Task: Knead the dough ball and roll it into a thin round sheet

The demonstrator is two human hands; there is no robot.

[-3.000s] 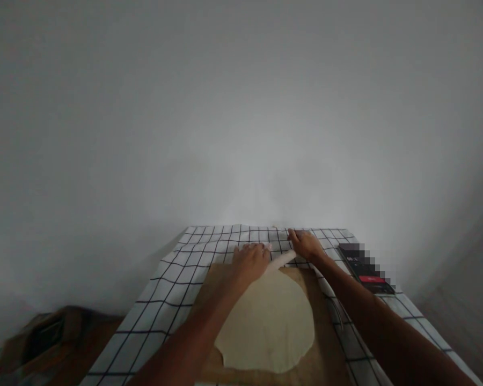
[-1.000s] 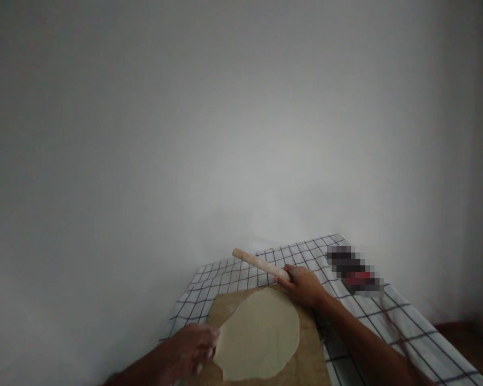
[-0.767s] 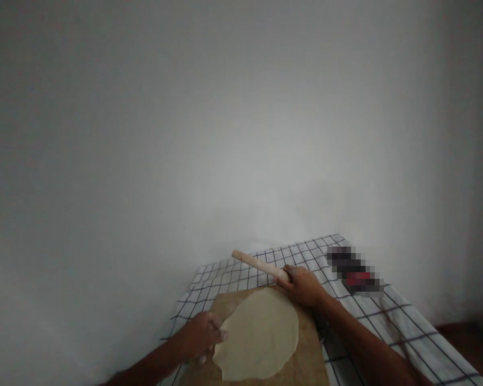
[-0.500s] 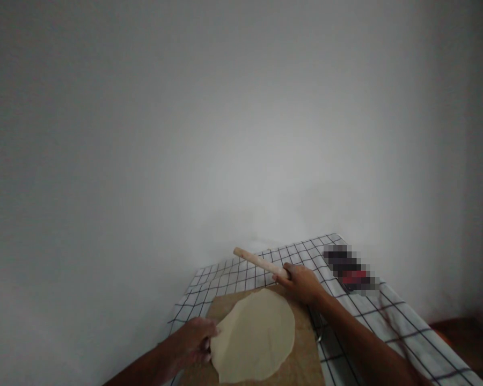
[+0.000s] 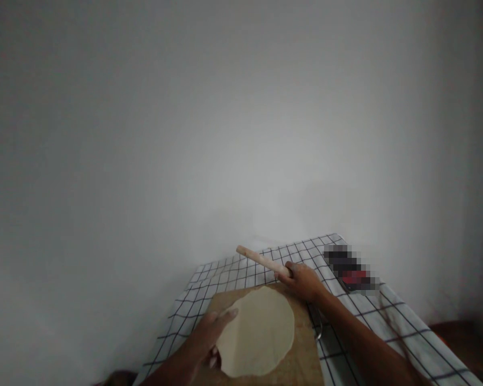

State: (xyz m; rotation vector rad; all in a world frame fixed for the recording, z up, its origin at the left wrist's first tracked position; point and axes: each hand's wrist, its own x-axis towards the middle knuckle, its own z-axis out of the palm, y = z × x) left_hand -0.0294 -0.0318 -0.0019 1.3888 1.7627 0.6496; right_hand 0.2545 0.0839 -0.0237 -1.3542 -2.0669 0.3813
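A thin, round sheet of dough [image 5: 261, 332] lies on a wooden board [image 5: 306, 359]. At its left edge is my left hand [image 5: 207, 335], with the thumb stretched over the top of the dough and the other fingers curled at the rim, partly hidden. My right hand [image 5: 301, 280] grips one end of a wooden rolling pin [image 5: 261, 260]. The pin is held at a slant beyond the board's far edge, apart from the dough, its free end pointing away to the left.
A black-and-white checked cloth [image 5: 225, 276] covers the table under the board. A metal handle [image 5: 319, 327] shows at the board's right side, beside my right forearm. Farther right lies a blurred dark and red object [image 5: 348, 268]. A pale wall [image 5: 241, 134] rises behind the table.
My left hand has moved rightward and farther over the dough, its thumb now on the upper surface. The dough's left edge has shifted slightly right. The rolling pin has barely moved.
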